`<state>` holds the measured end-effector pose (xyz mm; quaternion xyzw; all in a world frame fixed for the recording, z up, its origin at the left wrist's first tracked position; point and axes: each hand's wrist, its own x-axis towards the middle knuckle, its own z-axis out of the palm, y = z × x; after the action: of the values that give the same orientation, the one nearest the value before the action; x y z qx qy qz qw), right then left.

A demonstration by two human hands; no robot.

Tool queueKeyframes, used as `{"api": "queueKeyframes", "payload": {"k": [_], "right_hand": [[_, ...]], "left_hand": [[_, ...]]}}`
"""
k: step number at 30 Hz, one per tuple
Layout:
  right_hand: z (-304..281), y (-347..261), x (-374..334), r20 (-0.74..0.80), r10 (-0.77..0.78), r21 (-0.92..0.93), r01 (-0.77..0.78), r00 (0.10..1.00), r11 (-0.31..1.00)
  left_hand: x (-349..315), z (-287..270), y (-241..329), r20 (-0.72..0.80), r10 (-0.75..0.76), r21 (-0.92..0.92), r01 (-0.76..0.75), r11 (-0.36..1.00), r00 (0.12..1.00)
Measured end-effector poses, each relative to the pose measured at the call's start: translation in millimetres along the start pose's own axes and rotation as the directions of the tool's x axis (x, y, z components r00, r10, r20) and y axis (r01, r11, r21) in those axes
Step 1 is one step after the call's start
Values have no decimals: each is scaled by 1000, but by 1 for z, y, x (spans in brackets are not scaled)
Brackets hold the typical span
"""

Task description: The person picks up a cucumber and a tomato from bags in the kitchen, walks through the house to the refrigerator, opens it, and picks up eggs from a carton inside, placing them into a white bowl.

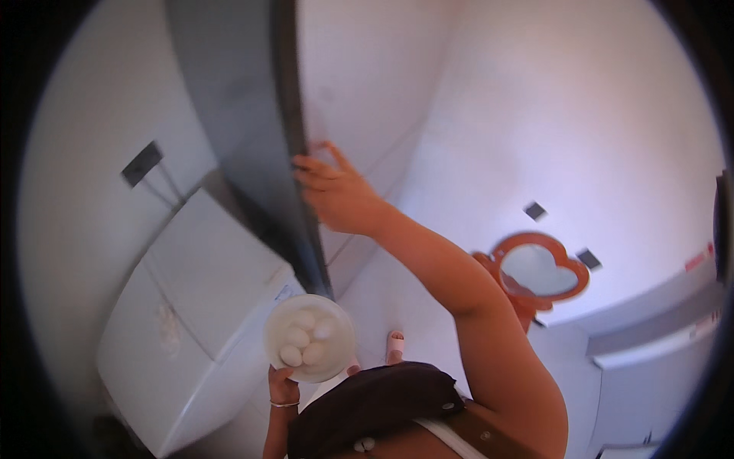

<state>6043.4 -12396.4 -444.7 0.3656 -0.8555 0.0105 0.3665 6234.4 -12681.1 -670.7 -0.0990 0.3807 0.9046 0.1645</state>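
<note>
My left hand (283, 385), with a bangle at the wrist, grips the near rim of a round white bowl (334, 366) low in front of me. Several pale eggs (298, 336) lie together inside the bowl. Stretched up and forward, my right hand (338, 193) touches the dark edge of a tall grey door (237, 99). Its fingers are spread and slightly bent, and I see nothing held in them.
A white chest-like appliance (214, 268) stands at the left, close to the bowl. A dark wall socket (142, 164) with cords is above it. To the right stands an orange-framed mirror (539, 271). My sandalled foot (395, 344) shows on the pale floor.
</note>
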Motion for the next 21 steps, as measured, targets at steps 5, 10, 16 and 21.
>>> {"api": "queueKeyframes", "payload": {"k": [5, 10, 16, 21], "right_hand": [[-5, -10, -47, 40, 11, 368, -25, 999, 930], [-77, -67, -139, 221, 184, 264, -240, 958, 934], [-233, -163, -339, 367, 680, -51, -716, 635, 696], [-378, -298, -512, 176, 967, -149, -967, 182, 209]], "left_hand": [[-6, 34, -8, 95, -139, 91, 130, 987, 986], [-37, 75, -31, 196, -223, 192, 186, 964, 955], [-100, 120, -80, 352, -410, 449, 233, 863, 841], [-151, 207, -181, 380, -656, 507, 446, 737, 652]]}}
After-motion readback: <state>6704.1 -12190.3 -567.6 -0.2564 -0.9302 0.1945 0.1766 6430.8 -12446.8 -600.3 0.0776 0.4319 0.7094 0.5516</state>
